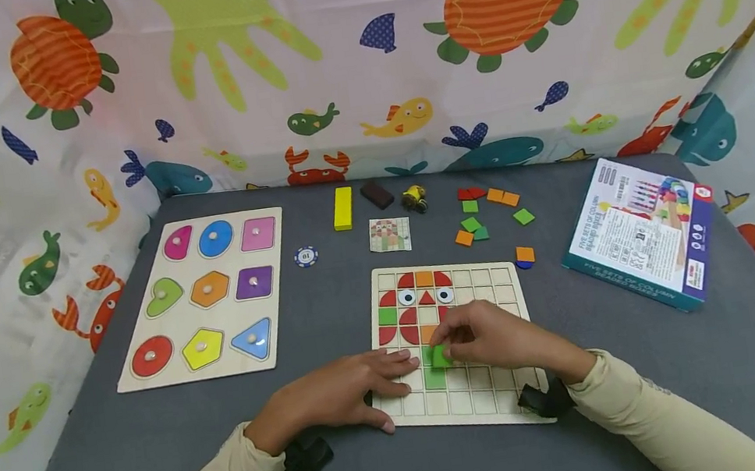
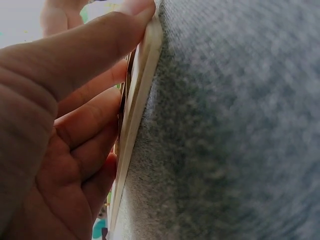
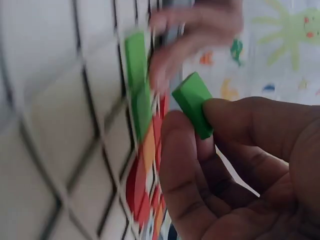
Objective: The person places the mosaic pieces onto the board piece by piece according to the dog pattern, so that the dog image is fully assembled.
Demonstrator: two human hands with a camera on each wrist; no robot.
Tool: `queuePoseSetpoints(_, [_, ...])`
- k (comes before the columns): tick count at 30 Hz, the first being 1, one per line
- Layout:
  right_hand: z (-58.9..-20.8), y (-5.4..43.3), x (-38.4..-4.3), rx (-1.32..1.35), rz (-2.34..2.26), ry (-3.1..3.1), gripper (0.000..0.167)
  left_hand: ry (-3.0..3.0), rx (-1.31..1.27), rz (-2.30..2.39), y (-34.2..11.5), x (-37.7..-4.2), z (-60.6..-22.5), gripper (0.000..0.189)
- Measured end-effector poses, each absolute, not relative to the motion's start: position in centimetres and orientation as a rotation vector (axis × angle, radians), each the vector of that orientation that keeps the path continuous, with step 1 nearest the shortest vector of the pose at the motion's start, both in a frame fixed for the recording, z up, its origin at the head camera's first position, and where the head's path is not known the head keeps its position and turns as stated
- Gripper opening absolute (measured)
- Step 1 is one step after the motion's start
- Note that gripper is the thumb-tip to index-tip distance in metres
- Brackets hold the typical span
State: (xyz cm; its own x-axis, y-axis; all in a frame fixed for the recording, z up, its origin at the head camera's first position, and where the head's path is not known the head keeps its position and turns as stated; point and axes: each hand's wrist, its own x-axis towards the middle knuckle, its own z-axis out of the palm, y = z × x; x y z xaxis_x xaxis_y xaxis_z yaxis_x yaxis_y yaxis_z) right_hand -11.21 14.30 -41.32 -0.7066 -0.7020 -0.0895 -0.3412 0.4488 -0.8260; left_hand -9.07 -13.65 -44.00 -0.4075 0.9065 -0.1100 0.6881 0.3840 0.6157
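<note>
Green tile (image 1: 440,357) held over gridded board (image 1: 464,400)
Pinched in right hand (image 1: 496,335); board touched at eight o'clock by left hand (image 1: 343,393), fingers extended

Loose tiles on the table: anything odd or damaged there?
No damage shows, but an orange tile seems to overlap a blue piece beside the grid board, apart from the other loose tiles, so it looks misplaced.
</note>
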Motion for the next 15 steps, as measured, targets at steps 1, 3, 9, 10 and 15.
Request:
queuePoseSetpoints(1, [-41.4, 14.0, -10.9, -0.889, -1.167, 2.249, 0.012, 2.216, 1.372, 0.681, -13.7, -9.1, -44.0, 0.056])
queuePoseSetpoints(3, [-41.5, 13.5, -10.3, -0.918, -1.162, 2.208, 0.012, 2.215, 1.37, 0.681, -13.7, -9.2, -44.0, 0.056])
queuePoseSetpoints(9, [-42.0, 12.5, -8.7, -0.937, -1.085, 2.235, 0.014, 2.208, 1.363, 0.696, -13.6, -9.4, -44.0, 0.056])
queuePoseSetpoints(10, [-42.2, 12.4, -8.5, -0.932, -1.072, 2.242, 0.013, 2.21, 1.365, 0.696, -13.6, -9.4, -44.0, 0.056])
queuePoseSetpoints(15, [-42.6, 12.0, -7.6, -1.006, -0.948, 2.335, 0.012, 2.21, 1.38, 0.694, -13.5, -9.3, -44.1, 0.056])
